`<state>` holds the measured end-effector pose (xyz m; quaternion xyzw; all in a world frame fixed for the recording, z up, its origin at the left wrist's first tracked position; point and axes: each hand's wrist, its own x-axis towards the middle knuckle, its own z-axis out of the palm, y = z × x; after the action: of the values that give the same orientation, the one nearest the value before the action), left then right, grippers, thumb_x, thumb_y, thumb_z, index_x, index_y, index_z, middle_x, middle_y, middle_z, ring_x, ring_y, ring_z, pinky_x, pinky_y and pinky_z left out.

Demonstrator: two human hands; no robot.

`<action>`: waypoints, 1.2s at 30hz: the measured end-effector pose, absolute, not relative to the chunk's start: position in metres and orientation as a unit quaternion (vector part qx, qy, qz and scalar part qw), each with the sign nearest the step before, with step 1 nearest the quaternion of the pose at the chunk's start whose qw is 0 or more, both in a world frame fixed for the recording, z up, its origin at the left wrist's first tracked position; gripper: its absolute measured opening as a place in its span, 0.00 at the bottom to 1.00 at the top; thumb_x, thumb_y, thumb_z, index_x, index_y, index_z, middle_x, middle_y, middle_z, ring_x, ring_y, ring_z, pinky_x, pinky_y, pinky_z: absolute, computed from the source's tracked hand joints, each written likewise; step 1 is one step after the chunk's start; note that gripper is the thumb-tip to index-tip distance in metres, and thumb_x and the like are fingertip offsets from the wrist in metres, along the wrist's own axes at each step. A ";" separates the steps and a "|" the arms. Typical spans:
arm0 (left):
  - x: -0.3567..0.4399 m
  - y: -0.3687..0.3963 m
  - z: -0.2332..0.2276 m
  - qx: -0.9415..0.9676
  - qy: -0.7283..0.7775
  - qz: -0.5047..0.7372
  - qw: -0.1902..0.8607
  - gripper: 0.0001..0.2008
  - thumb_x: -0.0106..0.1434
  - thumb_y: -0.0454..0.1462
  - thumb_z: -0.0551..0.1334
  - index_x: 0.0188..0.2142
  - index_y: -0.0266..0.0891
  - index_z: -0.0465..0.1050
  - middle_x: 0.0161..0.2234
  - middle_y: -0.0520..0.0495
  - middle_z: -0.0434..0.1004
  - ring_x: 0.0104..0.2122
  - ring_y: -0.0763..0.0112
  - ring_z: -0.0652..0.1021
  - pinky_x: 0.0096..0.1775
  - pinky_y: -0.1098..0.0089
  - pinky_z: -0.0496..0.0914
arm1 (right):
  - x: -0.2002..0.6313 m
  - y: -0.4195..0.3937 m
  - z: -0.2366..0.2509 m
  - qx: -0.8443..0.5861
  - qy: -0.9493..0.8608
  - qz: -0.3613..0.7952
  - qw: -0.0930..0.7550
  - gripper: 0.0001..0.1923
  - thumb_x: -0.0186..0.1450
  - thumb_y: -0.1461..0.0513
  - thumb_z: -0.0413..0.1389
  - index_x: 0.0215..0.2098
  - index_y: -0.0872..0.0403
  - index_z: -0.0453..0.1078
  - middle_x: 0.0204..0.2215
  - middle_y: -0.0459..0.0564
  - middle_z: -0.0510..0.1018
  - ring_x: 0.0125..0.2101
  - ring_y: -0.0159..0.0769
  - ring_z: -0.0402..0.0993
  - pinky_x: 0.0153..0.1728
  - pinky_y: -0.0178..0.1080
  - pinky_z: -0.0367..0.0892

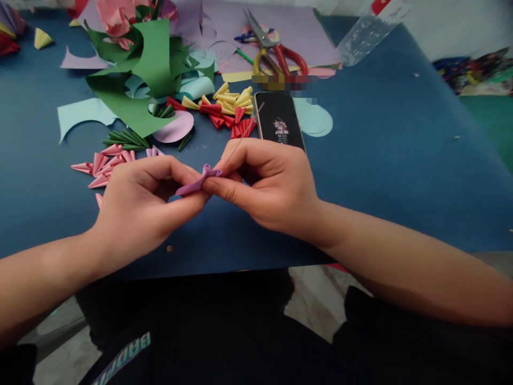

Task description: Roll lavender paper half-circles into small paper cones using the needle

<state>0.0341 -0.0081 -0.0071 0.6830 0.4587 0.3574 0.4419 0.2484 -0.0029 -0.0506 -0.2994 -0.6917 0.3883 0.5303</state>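
**Purple paper pinched between both your hands**

Your blue table (401, 160) runs off the frame on both sides. The green paper scraps (140, 75) partly cover the pieces beneath. Your left hand (140, 206) and right hand (266, 184) pinch the purple paper strip (198, 182) above the table, its ends hidden by fingertips. A thin wire (244, 133) rises from your right fingers, faint.

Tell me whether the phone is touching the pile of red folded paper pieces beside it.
Cannot tell. In the head view the red folded pieces lie right against the phone at its left edge, but no contact or gap shows plainly.
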 end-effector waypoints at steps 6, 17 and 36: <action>0.032 -0.006 -0.011 0.694 0.449 0.360 0.432 0.06 0.61 0.36 0.75 0.29 0.43 0.82 0.27 0.51 0.85 0.27 0.67 0.81 0.26 0.71 0.73 | 0.250 -0.002 -0.050 -0.300 -0.715 0.374 0.510 0.12 0.72 0.54 0.72 0.37 0.53 0.81 0.30 0.46 0.81 0.32 0.33 0.73 0.33 0.38 0.71; 0.037 -0.009 -0.012 0.684 0.422 0.385 0.454 0.07 0.60 0.33 0.76 0.30 0.45 0.82 0.30 0.53 0.85 0.31 0.68 0.83 0.34 0.70 0.80 | 0.248 -0.007 -0.047 -0.337 -0.704 0.351 0.517 0.07 0.68 0.61 0.71 0.33 0.53 0.79 0.26 0.43 0.76 0.27 0.30 0.69 0.28 0.36 0.66; 0.033 -0.011 -0.015 0.727 0.417 0.406 0.364 0.08 0.63 0.36 0.77 0.33 0.44 0.80 0.28 0.54 0.81 0.28 0.69 0.76 0.31 0.62 0.68 | 0.252 0.000 -0.046 -0.285 -0.758 0.337 0.480 0.14 0.76 0.55 0.65 0.35 0.50 0.69 0.30 0.45 0.75 0.29 0.32 0.70 0.31 0.38 0.67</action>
<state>0.0329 -0.0110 -0.0148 0.7271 0.4172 0.4059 0.3641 0.2523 0.0004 -0.0461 -0.2855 -0.7579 0.3375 0.4798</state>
